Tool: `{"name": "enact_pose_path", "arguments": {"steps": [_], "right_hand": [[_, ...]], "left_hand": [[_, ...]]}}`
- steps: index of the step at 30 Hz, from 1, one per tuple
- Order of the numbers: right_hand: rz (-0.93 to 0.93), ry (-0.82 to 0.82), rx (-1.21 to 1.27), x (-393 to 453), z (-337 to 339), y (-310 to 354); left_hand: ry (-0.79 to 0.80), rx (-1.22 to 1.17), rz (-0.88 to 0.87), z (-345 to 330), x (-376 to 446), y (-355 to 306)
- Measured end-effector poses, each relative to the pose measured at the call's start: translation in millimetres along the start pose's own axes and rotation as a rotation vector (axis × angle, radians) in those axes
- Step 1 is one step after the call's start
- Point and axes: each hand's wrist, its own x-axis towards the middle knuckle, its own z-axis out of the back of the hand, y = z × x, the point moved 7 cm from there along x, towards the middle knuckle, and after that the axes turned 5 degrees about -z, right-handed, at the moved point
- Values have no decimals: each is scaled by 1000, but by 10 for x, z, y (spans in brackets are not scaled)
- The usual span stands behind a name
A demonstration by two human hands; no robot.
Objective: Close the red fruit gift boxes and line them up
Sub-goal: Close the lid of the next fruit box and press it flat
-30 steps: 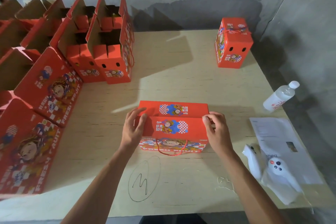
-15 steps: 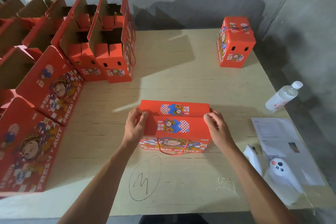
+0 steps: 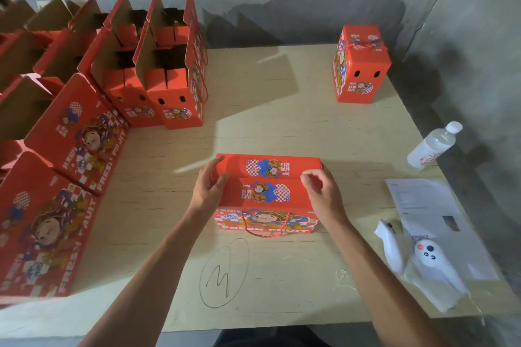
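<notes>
A red fruit gift box (image 3: 267,191) lies in the middle of the table (image 3: 282,121), both top flaps folded down and its red cord handle hanging over the front face. My left hand (image 3: 210,191) rests against the box's left end with relaxed fingers. Over the right end of the top, my right hand (image 3: 321,191) hovers with loosely curled fingers. A closed red box (image 3: 362,65) stands upright at the far right corner. Several open red boxes (image 3: 169,84) with raised flaps stand in rows at the far left.
Two more red boxes (image 3: 76,135) (image 3: 36,234) stand along the left edge, printed sides facing me. A plastic bottle (image 3: 431,146), a sheet of paper (image 3: 423,205) and white controllers (image 3: 423,256) lie at the right edge. A pencilled circle (image 3: 222,273) marks the table near me.
My right hand has gone from pressing the flap's right end to curling its fingers above it. My left hand has loosened at the left end. The box has stayed put.
</notes>
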Motion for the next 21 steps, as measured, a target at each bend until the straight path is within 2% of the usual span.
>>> {"name": "enact_pose_path", "arguments": {"steps": [2, 5, 7, 9, 12, 16, 21], "right_hand": [[-114, -64, 143, -70, 49, -80], [-243, -149, 266, -143, 66, -113], [-283, -182, 259, -154, 27, -82], [-314, -196, 249, -157, -6, -76], [-360, -199, 275, -166, -19, -70], [-418, -206, 346, -186, -30, -58], [-435, -192, 346, -215, -25, -44]], "left_hand": [[30, 192, -63, 2, 40, -105], [149, 555, -261, -117, 201, -444], [321, 555, -332, -323, 302, -631], [475, 551, -275, -542, 397, -702], [620, 653, -222, -822, 515, -768], [733, 701, -196, -1066, 516, -769], [780, 744, -196, -1099, 570, -722]]}}
